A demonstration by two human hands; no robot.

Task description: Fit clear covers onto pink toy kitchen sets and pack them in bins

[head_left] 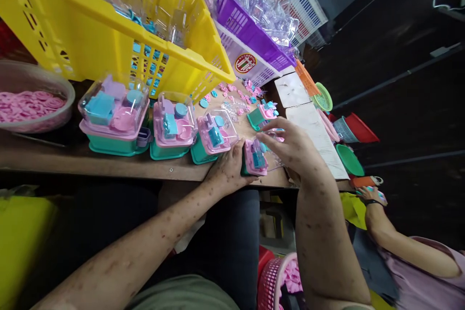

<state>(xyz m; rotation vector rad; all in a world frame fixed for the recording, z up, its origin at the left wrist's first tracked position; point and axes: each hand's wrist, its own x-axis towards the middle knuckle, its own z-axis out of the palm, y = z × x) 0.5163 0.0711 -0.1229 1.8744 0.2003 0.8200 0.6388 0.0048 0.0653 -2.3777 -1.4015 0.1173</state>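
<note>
The worktop (47, 155) runs along the person's front, with a big yellow crate (90, 48) of clear and blue parts at its back left and a purple crate (240, 29) heaped with clear plastic further right. A bowl (43, 123) of pink pieces sits at the far left. Next along are 3 lidded toy boxes (114, 116), pink over green, set in a row near the front edge. The left hand (228, 164) is wrapped around the near left side of 1 more toy box (256, 157), at the worktop's front edge just right of that row. The right hand (290, 140) hangs over it with thumb and fingers apart; whether a fingertip touches it, I cannot tell. This box looks light and stiff, its plastic probably smooth enough to slip. The green base seems the surest hold, gripped across opposite walls; the small blue and purple parts on top could knock loose. Smallest of all, loose pieces (230, 88) lie scattered behind.
</note>
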